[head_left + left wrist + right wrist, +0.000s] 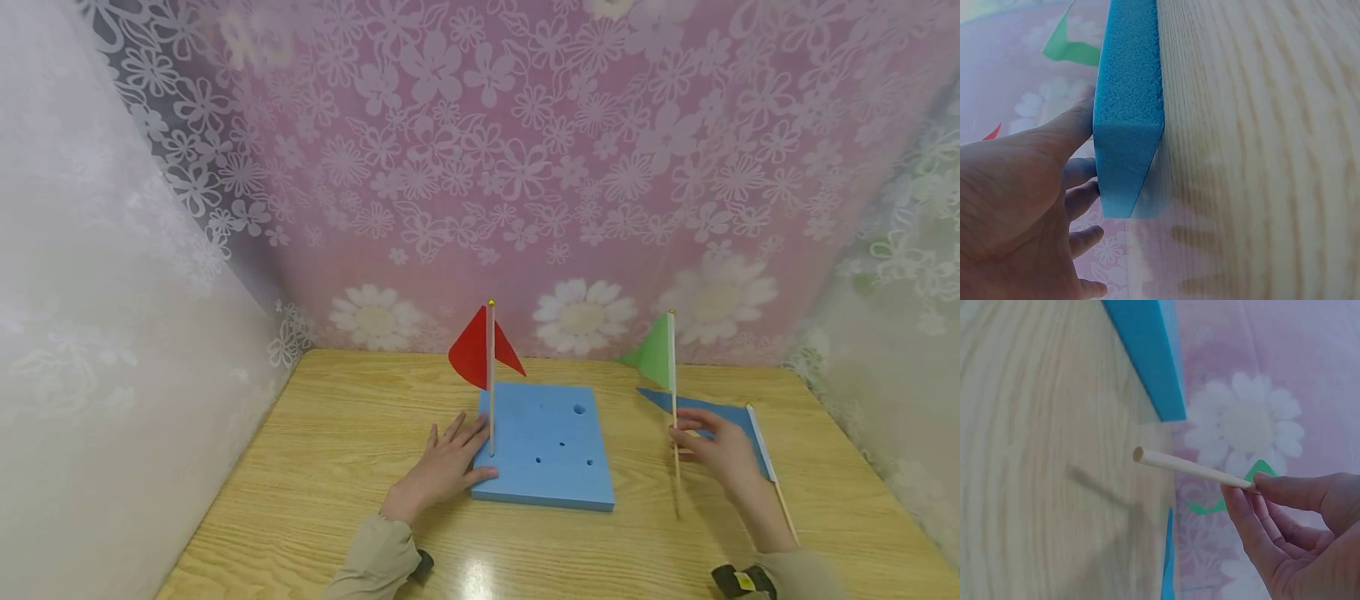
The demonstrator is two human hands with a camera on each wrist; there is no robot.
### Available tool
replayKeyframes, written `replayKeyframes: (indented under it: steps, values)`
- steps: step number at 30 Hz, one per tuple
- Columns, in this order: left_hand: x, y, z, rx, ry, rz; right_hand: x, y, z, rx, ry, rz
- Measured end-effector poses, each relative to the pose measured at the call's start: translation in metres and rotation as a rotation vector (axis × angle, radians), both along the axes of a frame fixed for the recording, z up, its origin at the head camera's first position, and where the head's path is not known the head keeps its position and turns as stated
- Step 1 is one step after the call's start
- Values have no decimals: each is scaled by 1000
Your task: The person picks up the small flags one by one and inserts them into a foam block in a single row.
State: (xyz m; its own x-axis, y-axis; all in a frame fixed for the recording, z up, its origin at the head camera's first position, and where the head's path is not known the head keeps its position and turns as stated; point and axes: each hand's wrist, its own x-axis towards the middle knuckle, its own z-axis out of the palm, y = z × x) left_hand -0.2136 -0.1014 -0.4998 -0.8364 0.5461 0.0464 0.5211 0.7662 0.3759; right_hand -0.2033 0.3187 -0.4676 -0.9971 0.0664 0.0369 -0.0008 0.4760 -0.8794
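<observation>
Your left hand (pixel 1016 206) fills the lower left of the frame, thumb pressed against the side of the blue foam block (pixel 1127 106). The block lies on the wooden table (pixel 1260 150); a green flag (pixel 1069 47) shows upper left.

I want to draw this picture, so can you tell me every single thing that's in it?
Foam block: one, blue, flat on the table, small holes in its top.
Red flag: one, standing upright in the foam block.
Green flag: one, held upright above the table, right of the block.
Blue flag: one, lying on the table behind the right hand.
Table: one, light wood.
Curtains: pink with white flowers behind, whitish lace at the sides.
Left hand: fingers flat on the block's left edge.
Right hand: pinches the green flag's stick.
</observation>
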Motion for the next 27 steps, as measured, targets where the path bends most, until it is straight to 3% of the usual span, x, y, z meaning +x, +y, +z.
replayKeyframes:
  steps: [12,27]
  values:
    - [-1,-1,-3,-2,-8,2,-8,-40,17,-70,79,37]
    - [-2,-2,-2,1,-12,2,-31,-101,21,-253,136,56]
